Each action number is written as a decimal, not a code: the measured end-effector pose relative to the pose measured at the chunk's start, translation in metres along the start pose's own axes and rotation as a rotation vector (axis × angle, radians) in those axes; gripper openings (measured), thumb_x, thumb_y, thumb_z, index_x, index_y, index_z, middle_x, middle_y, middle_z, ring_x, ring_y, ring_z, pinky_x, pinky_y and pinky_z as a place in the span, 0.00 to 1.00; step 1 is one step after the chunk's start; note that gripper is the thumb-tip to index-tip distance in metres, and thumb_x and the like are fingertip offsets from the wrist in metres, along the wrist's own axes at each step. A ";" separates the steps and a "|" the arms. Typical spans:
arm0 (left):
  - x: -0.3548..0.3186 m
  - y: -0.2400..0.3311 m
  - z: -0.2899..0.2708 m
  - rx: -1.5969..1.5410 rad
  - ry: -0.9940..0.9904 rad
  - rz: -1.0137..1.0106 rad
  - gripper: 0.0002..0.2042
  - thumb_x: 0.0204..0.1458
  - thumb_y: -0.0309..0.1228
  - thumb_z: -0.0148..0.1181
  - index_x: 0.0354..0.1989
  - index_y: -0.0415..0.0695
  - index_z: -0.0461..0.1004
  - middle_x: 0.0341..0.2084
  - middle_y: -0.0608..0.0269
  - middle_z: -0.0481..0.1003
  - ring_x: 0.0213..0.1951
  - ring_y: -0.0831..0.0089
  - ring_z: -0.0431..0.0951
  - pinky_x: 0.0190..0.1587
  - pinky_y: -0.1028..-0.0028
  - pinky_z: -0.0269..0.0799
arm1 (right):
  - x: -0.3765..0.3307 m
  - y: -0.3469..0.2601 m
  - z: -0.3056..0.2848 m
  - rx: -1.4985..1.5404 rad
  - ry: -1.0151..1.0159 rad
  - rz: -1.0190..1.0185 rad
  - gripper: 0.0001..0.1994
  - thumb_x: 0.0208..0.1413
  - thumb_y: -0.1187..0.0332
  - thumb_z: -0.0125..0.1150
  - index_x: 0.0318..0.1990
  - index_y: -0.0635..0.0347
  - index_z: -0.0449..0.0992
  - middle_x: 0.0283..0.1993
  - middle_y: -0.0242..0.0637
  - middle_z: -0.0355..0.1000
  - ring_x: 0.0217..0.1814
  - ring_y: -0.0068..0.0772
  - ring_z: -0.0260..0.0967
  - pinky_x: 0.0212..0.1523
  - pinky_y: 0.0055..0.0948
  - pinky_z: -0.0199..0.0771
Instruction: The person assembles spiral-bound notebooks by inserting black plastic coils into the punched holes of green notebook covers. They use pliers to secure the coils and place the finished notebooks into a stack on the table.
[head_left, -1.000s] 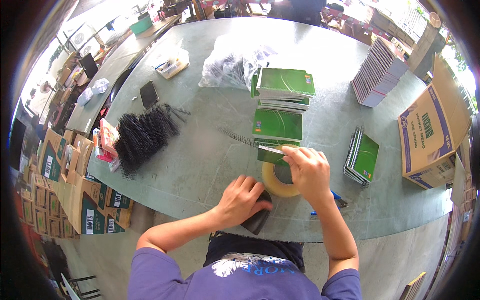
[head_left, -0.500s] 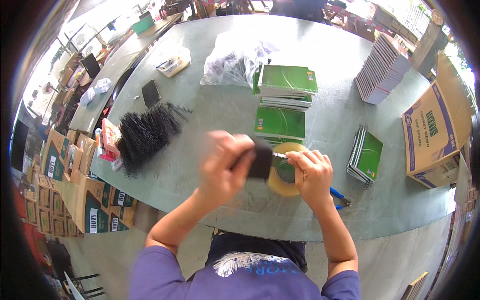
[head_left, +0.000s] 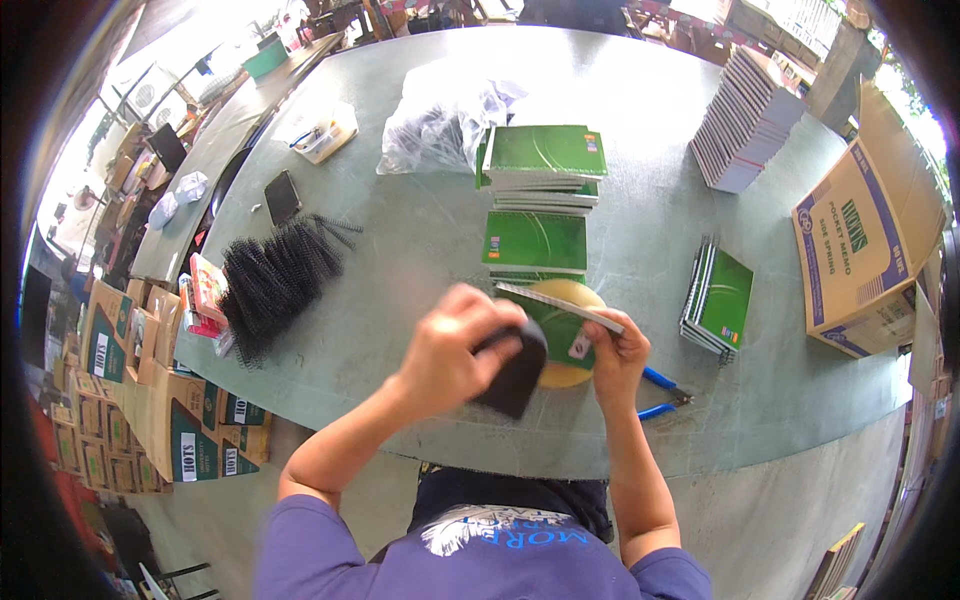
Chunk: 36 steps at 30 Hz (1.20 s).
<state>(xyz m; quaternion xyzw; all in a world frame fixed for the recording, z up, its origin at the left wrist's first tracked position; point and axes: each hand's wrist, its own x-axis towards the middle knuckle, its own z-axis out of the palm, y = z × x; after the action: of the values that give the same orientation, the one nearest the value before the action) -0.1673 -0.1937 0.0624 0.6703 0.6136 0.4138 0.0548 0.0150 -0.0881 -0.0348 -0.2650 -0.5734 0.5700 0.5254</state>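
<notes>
My left hand [head_left: 452, 350] is raised above the table's near edge and grips a dark, flat black pad [head_left: 513, 374]. My right hand [head_left: 617, 355] holds a green-covered notebook [head_left: 557, 318] on edge over a yellowish roll of tape [head_left: 572, 373] that lies on the grey-green table [head_left: 400, 260]. The black pad is close to the notebook's left side. Whether it touches the notebook is unclear.
Stacks of green notebooks [head_left: 545, 165] [head_left: 535, 243] lie beyond my hands, another stack [head_left: 717, 298] to the right. Black spiral bindings [head_left: 275, 283] are heaped at left. Blue-handled pliers [head_left: 660, 393], a clear plastic bag [head_left: 440, 120], a grey notebook pile [head_left: 745, 120] and a cardboard box [head_left: 865, 250] also sit around.
My left hand picked the black pad up from the table's near edge and lifted it up to the notebook. My right hand stayed on the notebook over the tape roll.
</notes>
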 end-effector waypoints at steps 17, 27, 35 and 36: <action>0.000 0.013 0.005 0.167 0.162 0.030 0.12 0.42 0.22 0.64 0.38 0.44 0.75 0.31 0.59 0.72 0.34 0.62 0.72 0.36 0.68 0.71 | 0.016 -0.024 0.002 0.005 -0.349 0.166 0.10 0.54 0.82 0.57 0.43 0.66 0.76 0.42 0.37 0.77 0.43 0.21 0.71 0.47 0.21 0.71; 0.021 0.028 0.007 0.071 0.477 0.073 0.15 0.36 0.20 0.67 0.36 0.46 0.77 0.27 0.60 0.73 0.33 0.62 0.73 0.36 0.68 0.73 | 0.009 -0.030 -0.005 -0.189 -0.443 0.129 0.14 0.53 0.82 0.56 0.47 0.64 0.76 0.40 0.31 0.77 0.41 0.17 0.69 0.45 0.21 0.70; 0.010 0.024 0.036 0.044 0.052 0.103 0.10 0.43 0.24 0.64 0.37 0.43 0.77 0.29 0.55 0.72 0.31 0.59 0.73 0.34 0.64 0.72 | 0.018 -0.028 -0.009 -0.230 -0.522 0.168 0.16 0.54 0.82 0.56 0.51 0.64 0.74 0.45 0.33 0.76 0.46 0.19 0.69 0.47 0.21 0.70; -0.018 0.025 0.051 -0.037 -0.094 0.013 0.12 0.42 0.25 0.66 0.37 0.43 0.78 0.31 0.55 0.73 0.33 0.59 0.74 0.37 0.64 0.72 | 0.020 -0.032 -0.006 -0.235 -0.538 0.135 0.15 0.54 0.81 0.57 0.51 0.64 0.74 0.45 0.33 0.76 0.46 0.20 0.70 0.48 0.22 0.70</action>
<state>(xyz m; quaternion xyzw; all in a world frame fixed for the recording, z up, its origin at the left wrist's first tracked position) -0.1145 -0.1936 0.0347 0.6919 0.5980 0.3937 0.0932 0.0234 -0.0746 -0.0003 -0.2010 -0.7352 0.5831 0.2813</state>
